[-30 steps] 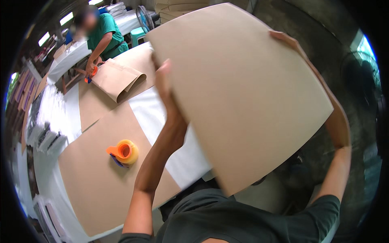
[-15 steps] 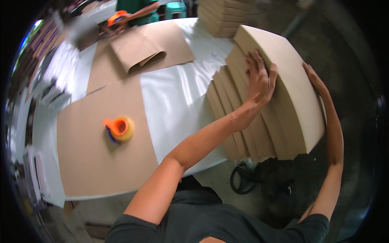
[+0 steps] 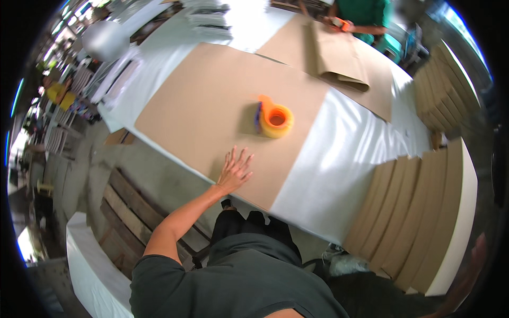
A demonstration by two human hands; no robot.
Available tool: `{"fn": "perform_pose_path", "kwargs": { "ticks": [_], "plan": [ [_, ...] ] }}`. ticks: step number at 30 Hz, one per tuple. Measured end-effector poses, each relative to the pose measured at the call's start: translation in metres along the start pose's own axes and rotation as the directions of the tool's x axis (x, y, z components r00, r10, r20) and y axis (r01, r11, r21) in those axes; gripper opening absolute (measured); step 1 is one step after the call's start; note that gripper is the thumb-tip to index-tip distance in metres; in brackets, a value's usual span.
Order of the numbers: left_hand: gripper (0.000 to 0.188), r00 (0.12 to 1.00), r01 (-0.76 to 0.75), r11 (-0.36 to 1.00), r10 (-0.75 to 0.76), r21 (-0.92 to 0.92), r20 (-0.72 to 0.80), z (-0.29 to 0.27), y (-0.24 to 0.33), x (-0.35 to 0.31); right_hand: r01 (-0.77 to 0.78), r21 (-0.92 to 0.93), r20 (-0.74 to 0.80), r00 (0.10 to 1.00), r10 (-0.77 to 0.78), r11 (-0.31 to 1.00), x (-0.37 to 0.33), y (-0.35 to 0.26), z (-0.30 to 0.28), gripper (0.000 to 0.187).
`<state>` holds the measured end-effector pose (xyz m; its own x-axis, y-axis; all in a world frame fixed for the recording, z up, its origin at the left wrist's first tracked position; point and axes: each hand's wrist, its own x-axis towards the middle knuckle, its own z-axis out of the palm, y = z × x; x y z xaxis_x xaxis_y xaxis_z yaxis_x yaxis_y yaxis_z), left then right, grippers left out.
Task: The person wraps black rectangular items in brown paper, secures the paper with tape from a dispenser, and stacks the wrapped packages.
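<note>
Fingers spread, my left hand (image 3: pixel 235 170) is over the near edge of a flat brown cardboard sheet (image 3: pixel 212 90); whether it touches the sheet I cannot tell. Beyond it on the sheet rests an orange tape dispenser (image 3: pixel 277 117) with a roll of yellowish tape. At the far right, my right hand (image 3: pixel 479 250) is smeared by motion and dim, beside the outer side of a stack of folded brown cardboard boxes (image 3: pixel 411 204). Its fingers cannot be made out.
Across the white-covered table (image 3: pixel 328 164), a person in a green shirt (image 3: pixel 366 13) handles a folded cardboard sheet (image 3: pixel 339 55) and an orange dispenser. Another cardboard stack (image 3: pixel 445 87) stands at the far right. A wooden pallet (image 3: pixel 130 212) lies on the floor at left.
The view has swung left. My left hand has come off the cardboard stack and is over the flat sheet. My right hand has moved down along the stack's outer side.
</note>
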<state>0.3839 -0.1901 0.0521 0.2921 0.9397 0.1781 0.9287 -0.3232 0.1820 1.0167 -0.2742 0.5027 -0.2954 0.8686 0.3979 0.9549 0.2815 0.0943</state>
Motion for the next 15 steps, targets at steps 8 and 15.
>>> {"fn": "perform_pose_path", "kwargs": {
  "ticks": [8, 15],
  "plan": [
    [0.059, 0.994, 0.082, 0.997, -0.082, 0.004, 0.075, 0.013, -0.079, -0.051, -0.091, 0.697, 0.178, 0.983, -0.049, 0.711, 0.105, -0.357, 0.288, 0.045],
    [0.062, 0.997, 0.015, 0.999, -0.012, -0.032, 0.074, 0.014, -0.095, -0.050, -0.126, 0.272, 0.149, 0.985, 0.088, 0.954, 0.161, -0.478, 0.504, 0.081]
  ]
}}
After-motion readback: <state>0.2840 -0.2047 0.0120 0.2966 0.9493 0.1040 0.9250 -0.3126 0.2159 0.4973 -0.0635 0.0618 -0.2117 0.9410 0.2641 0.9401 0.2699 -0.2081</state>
